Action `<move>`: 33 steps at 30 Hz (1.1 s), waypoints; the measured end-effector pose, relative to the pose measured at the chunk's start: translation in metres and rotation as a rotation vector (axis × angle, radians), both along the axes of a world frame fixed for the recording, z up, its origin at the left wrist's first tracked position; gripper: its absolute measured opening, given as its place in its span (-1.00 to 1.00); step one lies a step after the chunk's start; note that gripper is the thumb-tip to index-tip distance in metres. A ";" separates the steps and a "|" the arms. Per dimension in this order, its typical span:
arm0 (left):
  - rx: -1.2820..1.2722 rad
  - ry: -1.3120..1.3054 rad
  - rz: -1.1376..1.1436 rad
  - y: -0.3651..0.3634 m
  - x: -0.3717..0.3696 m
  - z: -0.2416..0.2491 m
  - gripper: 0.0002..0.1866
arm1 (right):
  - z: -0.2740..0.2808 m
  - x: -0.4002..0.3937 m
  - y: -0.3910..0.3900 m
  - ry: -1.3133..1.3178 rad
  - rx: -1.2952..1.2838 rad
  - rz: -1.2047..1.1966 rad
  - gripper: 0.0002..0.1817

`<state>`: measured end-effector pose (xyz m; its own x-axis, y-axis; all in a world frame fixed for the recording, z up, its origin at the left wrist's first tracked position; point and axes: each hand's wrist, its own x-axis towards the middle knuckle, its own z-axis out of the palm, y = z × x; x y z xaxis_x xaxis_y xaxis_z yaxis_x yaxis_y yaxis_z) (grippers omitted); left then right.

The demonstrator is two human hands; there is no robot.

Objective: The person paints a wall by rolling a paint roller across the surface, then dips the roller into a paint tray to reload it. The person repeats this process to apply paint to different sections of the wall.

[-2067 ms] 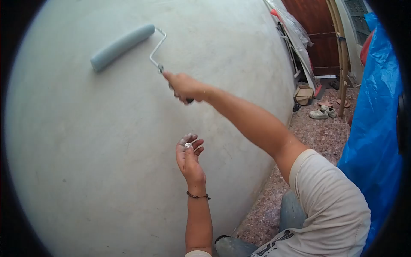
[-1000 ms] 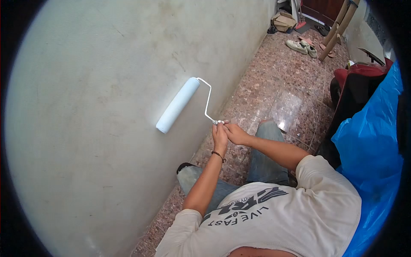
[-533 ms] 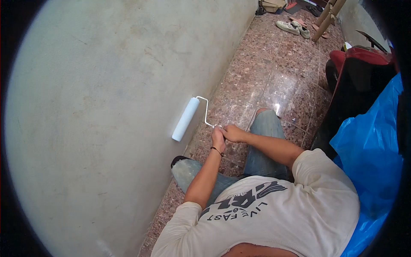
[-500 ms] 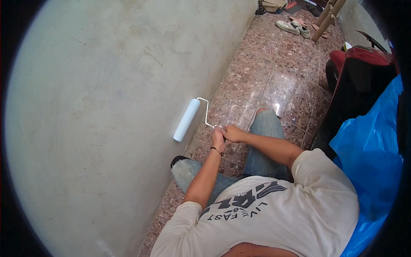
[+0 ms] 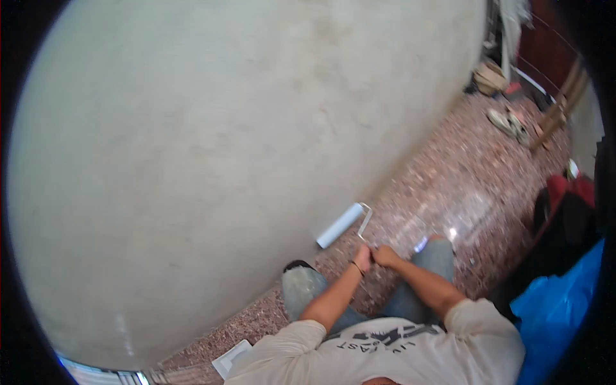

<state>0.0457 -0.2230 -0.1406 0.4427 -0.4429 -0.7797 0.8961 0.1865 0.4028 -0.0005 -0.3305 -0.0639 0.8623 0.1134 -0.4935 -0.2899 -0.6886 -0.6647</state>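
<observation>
A paint roller (image 5: pixel 340 226) with a pale blue-white sleeve and a bent wire frame lies against or very near the foot of the grey wall (image 5: pixel 192 141). Whether the sleeve touches the wall is hard to tell. My left hand (image 5: pixel 363 258), with a dark bracelet at the wrist, is closed around the roller's handle. Beside it, my right hand (image 5: pixel 385 256) is also closed on the handle, close against the left. The fingers cover most of the handle, and the picture is a little blurred. My bent knees in jeans (image 5: pixel 303 289) frame both hands.
Speckled reddish floor tiles (image 5: pixel 443 173) run along the wall. A white tray-like object (image 5: pixel 232 359) lies at lower left. Blue plastic sheeting (image 5: pixel 558 308) covers something dark on the right. Shoes (image 5: pixel 507 124), a cardboard box (image 5: pixel 489 78) and wooden poles (image 5: pixel 558 109) stand toward the far end.
My view has swung, so the roller, hands and floor sit lower and farther right in the picture. More wall and the white tray-like object now show. Both hands keep their hold.
</observation>
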 end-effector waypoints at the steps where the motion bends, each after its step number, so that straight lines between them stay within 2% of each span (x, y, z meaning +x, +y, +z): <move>1: 0.027 -0.007 0.001 0.001 -0.007 0.028 -0.64 | 0.011 -0.004 0.000 -0.016 0.010 -0.032 -0.61; 2: 0.059 -0.055 0.004 0.000 -0.012 0.053 -0.67 | 0.011 -0.008 0.000 -0.120 0.003 -0.018 -0.56; 3: 0.095 -0.096 0.000 0.002 -0.014 0.064 -0.71 | 0.020 -0.008 0.000 -0.061 0.062 -0.091 -0.53; 4: 0.085 -0.085 0.056 0.004 -0.015 0.053 -0.73 | 0.029 -0.012 0.000 0.006 0.121 -0.168 -0.50; 6: 0.054 -0.073 0.127 0.005 -0.021 0.037 -0.74 | 0.026 -0.020 -0.002 -0.109 0.151 -0.190 -0.46; 10: 0.029 -0.176 0.110 0.009 -0.030 0.076 -0.71 | 0.072 -0.029 0.002 -0.334 0.130 -0.207 -0.52; 13: 0.014 -0.315 0.184 0.014 -0.030 0.113 -0.78 | 0.080 -0.026 0.012 -0.405 0.196 -0.252 -0.59; 15: 0.038 -0.567 0.253 0.018 -0.029 0.138 -0.79 | 0.106 -0.016 0.018 -0.440 0.204 -0.233 -0.61; 17: 0.057 -0.661 0.235 0.024 -0.018 0.134 -0.80 | 0.129 -0.013 0.023 -0.485 0.225 -0.207 -0.63; 19: 0.213 -1.002 0.206 0.033 -0.016 0.161 -0.78 | 0.150 -0.006 0.032 -0.583 0.237 -0.196 -0.66; 20: 0.276 -0.991 0.182 0.037 -0.018 0.207 -0.78 | 0.159 0.000 0.037 -0.613 0.247 -0.186 -0.66; 21: 0.282 -1.022 0.190 0.038 -0.016 0.220 -0.78 | 0.169 0.005 0.041 -0.655 0.262 -0.187 -0.67; 23: 0.099 -1.130 0.358 0.041 -0.004 0.240 -0.77 | 0.187 0.017 0.051 -0.733 0.291 -0.199 -0.69; 27: 0.097 -1.269 0.388 0.053 0.007 0.305 -0.76 | 0.237 0.032 0.068 -0.869 0.290 -0.179 -0.72; 29: 0.001 -1.240 0.435 0.060 0.014 0.326 -0.75 | 0.253 0.041 0.074 -0.883 0.475 -0.142 -0.72; 31: 0.009 -1.269 0.429 0.067 0.015 0.365 -0.75 | 0.264 0.051 0.079 -0.982 0.540 -0.129 -0.71; 33: 0.024 -1.368 0.418 0.074 0.022 0.392 -0.76 | 0.292 0.058 0.078 -0.585 0.898 -0.002 -0.66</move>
